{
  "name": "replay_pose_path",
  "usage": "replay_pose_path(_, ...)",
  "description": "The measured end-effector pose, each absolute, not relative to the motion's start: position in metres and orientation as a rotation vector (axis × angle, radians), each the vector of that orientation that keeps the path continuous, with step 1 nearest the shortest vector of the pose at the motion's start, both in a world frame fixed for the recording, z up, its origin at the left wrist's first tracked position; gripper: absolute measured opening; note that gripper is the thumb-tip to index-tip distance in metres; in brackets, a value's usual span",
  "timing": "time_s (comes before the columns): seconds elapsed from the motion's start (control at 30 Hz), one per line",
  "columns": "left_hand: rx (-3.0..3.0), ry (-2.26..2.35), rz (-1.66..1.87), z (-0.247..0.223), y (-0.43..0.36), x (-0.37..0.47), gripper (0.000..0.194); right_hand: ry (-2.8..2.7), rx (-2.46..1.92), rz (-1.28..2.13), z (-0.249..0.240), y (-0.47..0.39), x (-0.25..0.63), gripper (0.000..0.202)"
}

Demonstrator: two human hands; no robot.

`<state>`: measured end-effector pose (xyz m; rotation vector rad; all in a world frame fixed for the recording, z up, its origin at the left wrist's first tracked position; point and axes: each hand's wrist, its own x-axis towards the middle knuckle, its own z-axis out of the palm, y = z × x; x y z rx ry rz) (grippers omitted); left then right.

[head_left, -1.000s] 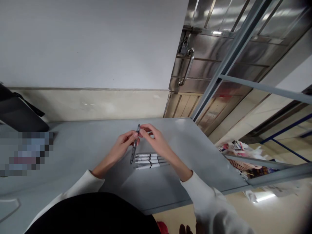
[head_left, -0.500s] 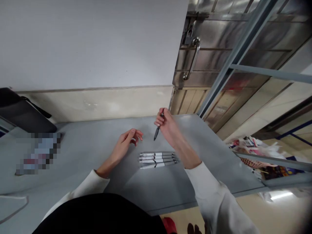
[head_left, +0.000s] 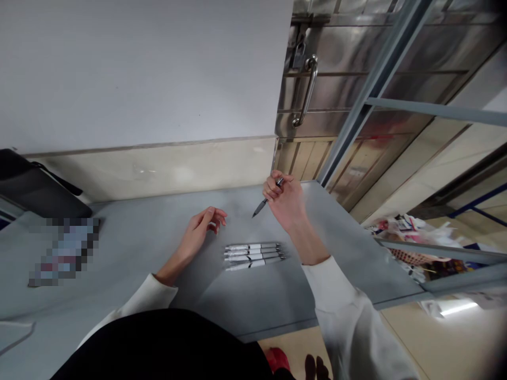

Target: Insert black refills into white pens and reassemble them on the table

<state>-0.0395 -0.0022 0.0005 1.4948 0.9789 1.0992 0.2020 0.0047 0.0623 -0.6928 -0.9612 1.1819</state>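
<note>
Closest to me on the feed is a black garment (head_left: 166,343), with white sleeves (head_left: 330,287) reaching up toward both wrists. Just past the left sleeve and to the right of the left hand, I've got a row of white pens (head_left: 253,256) side by side on the grey table (head_left: 130,232), dark ends toward the right wrist. They're too bunched for me to count for sure.

My left hand (head_left: 200,227) has nothing in it, fingers loosely curled. My right hand (head_left: 287,200) sits a bit farther out and is gripping a dark pen (head_left: 259,207), tip slanting down toward the left hand. Can't tell if that tip touches the table.

Well left of the left hand there's a pixelated item (head_left: 65,250), with a dark case (head_left: 43,184) just beyond it. Off to the right of the right hand I see a cluttered basket (head_left: 420,256). Farthest out, past the right hand, is a metal door with a handle (head_left: 307,92) and padlock (head_left: 298,55).
</note>
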Motion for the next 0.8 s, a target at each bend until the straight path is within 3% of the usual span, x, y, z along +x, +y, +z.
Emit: replay_pose_path(0.8, 1.473, 0.948, 1.087, -0.0041, 0.0005, -0.041, 0.047, -0.759, -0.501, 1.301, 0.0666, -0.0003, 0.2025, 0.03)
